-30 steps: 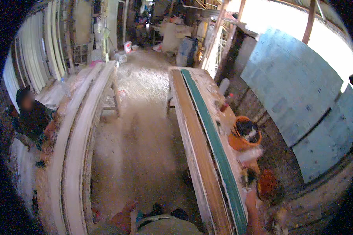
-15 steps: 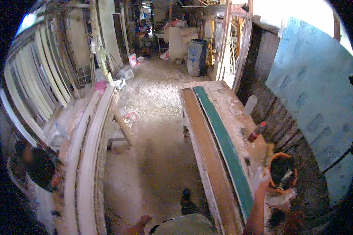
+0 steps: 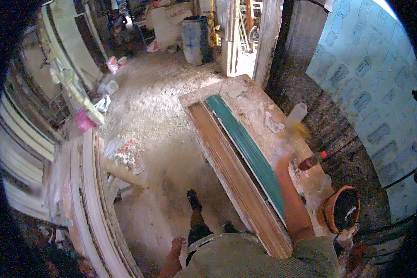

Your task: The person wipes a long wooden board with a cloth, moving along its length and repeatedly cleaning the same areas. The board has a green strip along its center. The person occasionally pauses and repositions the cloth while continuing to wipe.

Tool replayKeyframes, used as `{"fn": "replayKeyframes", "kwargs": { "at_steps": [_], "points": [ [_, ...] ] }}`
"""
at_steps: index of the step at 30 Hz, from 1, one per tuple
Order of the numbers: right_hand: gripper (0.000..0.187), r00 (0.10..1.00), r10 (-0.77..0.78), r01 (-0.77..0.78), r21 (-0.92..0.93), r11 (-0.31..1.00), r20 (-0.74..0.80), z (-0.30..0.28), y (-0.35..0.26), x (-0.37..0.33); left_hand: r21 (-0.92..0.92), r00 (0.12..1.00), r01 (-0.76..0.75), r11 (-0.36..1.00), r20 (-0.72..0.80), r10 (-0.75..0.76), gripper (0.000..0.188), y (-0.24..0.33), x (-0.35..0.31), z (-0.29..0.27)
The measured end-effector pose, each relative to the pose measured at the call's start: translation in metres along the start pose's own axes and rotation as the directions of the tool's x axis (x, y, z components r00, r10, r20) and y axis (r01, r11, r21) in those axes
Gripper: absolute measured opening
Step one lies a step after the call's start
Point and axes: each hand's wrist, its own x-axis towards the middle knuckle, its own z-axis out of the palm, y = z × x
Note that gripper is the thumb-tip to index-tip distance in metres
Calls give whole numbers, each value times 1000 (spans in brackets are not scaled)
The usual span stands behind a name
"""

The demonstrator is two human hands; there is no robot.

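My right hand [image 3: 282, 155] is stretched over the bench [image 3: 238, 85] on the right, blurred by motion. It grips a yellowish block-like thing [image 3: 300, 132], too smeared to name, and something whitish covers the fingers. Beneath and beside my right arm lies a green-painted wooden strip [image 3: 245, 139]. Parallel to it runs a brown wooden moulding [image 3: 231, 173]. A translucent white bottle [image 3: 297, 115] stands close to the yellowish thing. Low by my body hangs my left hand [image 3: 178, 244], open and holding nothing, its fingers loosely apart.
An orange-rimmed bucket [image 3: 328, 213] with dark contents is near my right elbow. A red-capped bottle [image 3: 312, 160] lies on the bench. Pale long boards [image 3: 85, 185] rest on the left. A blue barrel [image 3: 196, 41] stands behind; a person [image 3: 118, 23] is far off.
My right hand has moved from beside the bucket, forward and left over the bench, carrying the yellowish thing. The view has turned right and down.
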Motion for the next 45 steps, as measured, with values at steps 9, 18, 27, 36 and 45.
{"fn": "replayKeyframes", "kwargs": {
  "at_steps": [9, 18, 27, 36, 45],
  "points": [
    [35, 938, 97, 83, 491, 867, -332, 69, -116, 129, -313, 985, -22, 949, 156, 74, 28, 175, 152, -75],
    [30, 987, -69, 65, -28, 997, -145, 150, -157, 209, -117, 979, -188, 975, -105, 176, 32, 318, 248, -111],
    [23, 998, -70, 68, -317, 946, 4, 147, -131, 176, -16, 969, -162, 987, 185, 162, 27, 248, 218, -55],
    [45, 940, 203, -38, -507, 861, 273, 54, -63, 36, 33, 979, 146, 989, 140, -149, 33, 97, 102, -37],
    [18, 982, 136, 0, 725, 689, -129, -113, 21, -146, 138, 967, 231, 963, 73, -242, 37, -88, -87, 19]
  ]
}}
